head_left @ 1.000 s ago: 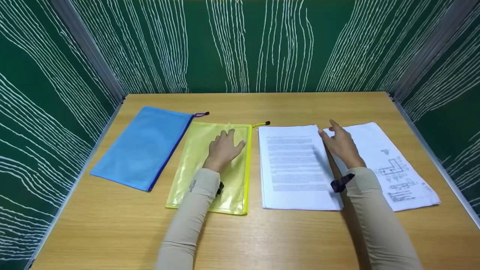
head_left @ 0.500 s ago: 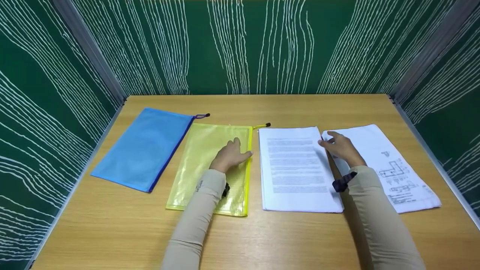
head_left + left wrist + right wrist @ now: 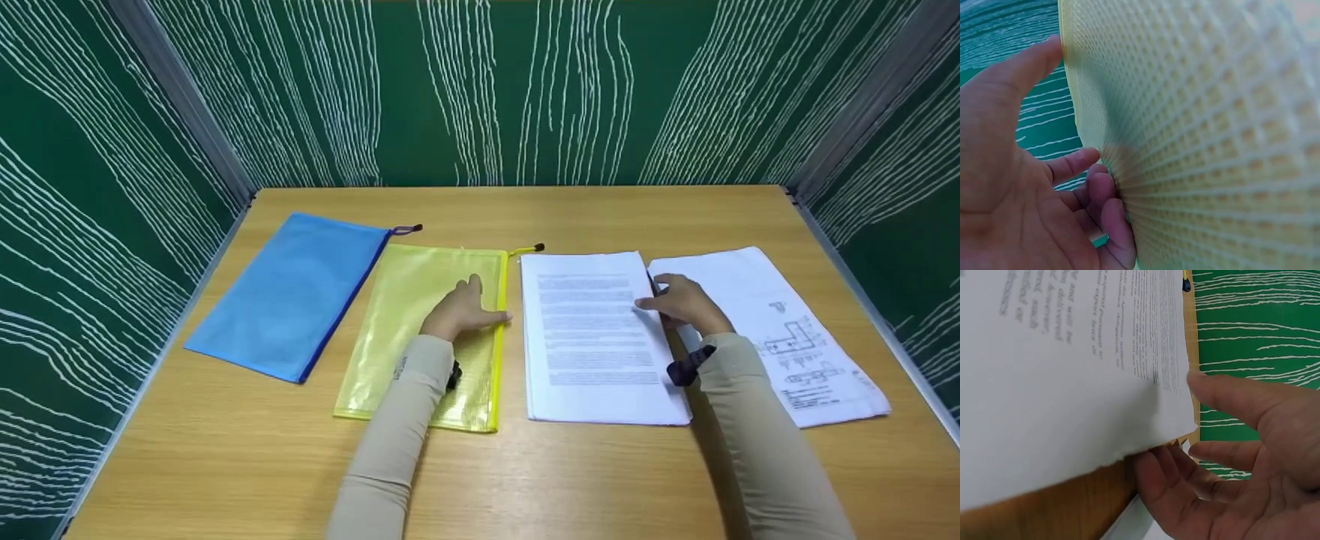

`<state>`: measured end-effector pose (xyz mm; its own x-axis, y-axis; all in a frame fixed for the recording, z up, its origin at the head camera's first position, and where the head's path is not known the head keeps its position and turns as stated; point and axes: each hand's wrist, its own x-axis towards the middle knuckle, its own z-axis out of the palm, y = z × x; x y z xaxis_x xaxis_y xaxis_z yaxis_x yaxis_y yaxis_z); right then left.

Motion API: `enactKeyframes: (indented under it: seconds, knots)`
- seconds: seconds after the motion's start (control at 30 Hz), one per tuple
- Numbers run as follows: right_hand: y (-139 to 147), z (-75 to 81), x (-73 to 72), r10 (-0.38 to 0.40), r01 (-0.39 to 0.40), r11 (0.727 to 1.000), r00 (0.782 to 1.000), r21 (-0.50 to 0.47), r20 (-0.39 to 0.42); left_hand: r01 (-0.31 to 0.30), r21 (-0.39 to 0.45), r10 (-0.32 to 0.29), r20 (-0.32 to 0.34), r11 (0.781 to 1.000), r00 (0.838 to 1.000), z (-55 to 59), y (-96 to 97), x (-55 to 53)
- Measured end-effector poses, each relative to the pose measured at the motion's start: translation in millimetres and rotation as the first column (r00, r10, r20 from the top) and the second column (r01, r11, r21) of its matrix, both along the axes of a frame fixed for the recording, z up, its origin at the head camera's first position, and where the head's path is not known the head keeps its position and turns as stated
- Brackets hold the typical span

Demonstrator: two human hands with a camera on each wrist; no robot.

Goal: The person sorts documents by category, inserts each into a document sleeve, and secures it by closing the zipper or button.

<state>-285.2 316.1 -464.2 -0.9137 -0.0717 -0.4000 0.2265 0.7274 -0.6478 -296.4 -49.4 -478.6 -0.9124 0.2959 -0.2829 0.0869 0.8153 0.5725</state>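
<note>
My left hand [image 3: 466,309] rests on the yellow mesh zip pouch [image 3: 405,300]. In the left wrist view its fingertips [image 3: 1112,188] touch the mesh, slightly bent, and the thumb reaches the pouch's edge. My right hand [image 3: 684,301] grips the right edge of the stack of printed papers [image 3: 592,330]. Its thumb lies over the top sheet, while the other fingers [image 3: 1151,478] bend beneath the edge in the right wrist view. Fingertips under the stack are hidden.
A blue zip pouch [image 3: 292,292] lies at the left, its zipper side towards the yellow one. Right of the printed stack lie papers with a technical drawing [image 3: 750,300]. Green walls with white lines [image 3: 510,90] enclose the wooden table [image 3: 570,480].
My left hand has shifted right across the yellow pouch to its zipper edge. The right hand has lowered onto the printed stack's edge, its thumb now over the top sheet.
</note>
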Motion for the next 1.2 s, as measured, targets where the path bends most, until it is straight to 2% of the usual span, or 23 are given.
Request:
enactKeyframes:
  seconds: [0.3, 0.53, 0.8, 0.97, 1.2]
  knots:
    - [-6.4, -5.3, 1.9, -0.024, 0.024, 1.000, 1.000, 0.012, 0.005, 0.028, -0.061, -0.030, -0.027, 0.998, 0.999, 0.0, 1.7, 3.3]
    - [-6.7, -7.4, 3.8, -0.032, 0.032, 0.999, 0.999, 0.017, 0.013, 0.058, -0.079, -0.059, -0.013, 0.995, 0.998, 1.3, -0.2, 3.2]
    - [0.4, -7.0, 8.6, 0.024, -0.023, 0.997, 1.000, -0.071, 0.018, 0.088, -0.074, -0.089, -0.010, 0.993, 0.996, -1.4, -2.5, 0.0]
    - [3.0, -7.4, 7.3, 0.050, -0.047, 0.996, 0.998, -0.080, 0.036, 0.107, -0.075, -0.109, -0.015, 0.991, 0.994, -1.5, -3.7, -1.2]
    - [7.4, -8.5, 11.1, 0.077, -0.068, 0.986, 0.996, -0.154, 0.053, 0.141, -0.031, -0.143, -0.055, 0.989, 0.988, -1.2, -3.6, -2.4]
